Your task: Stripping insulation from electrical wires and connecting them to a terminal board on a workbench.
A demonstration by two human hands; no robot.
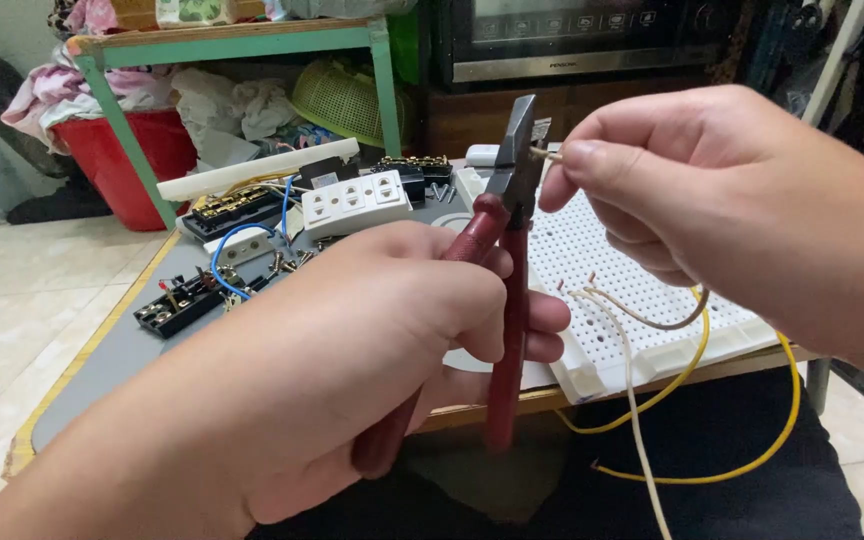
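My left hand (352, 340) grips red-handled pliers (505, 260), jaws pointing up. The jaws close on the bare end of a thin wire (549, 155). My right hand (712, 200) pinches that wire end between thumb and forefinger, right beside the jaws. Yellow (697, 350), white (632, 400) and brown wires (652, 320) loop down from under my right hand over a white perforated board (592, 250) lying on the table.
A grey table (122, 350) holds a white triple socket (355, 200), black terminal blocks (177, 300) with blue wire, screws and a white strip. Behind stand a green-framed shelf (252, 45), a red tub (132, 160) with cloths and an oven (572, 35).
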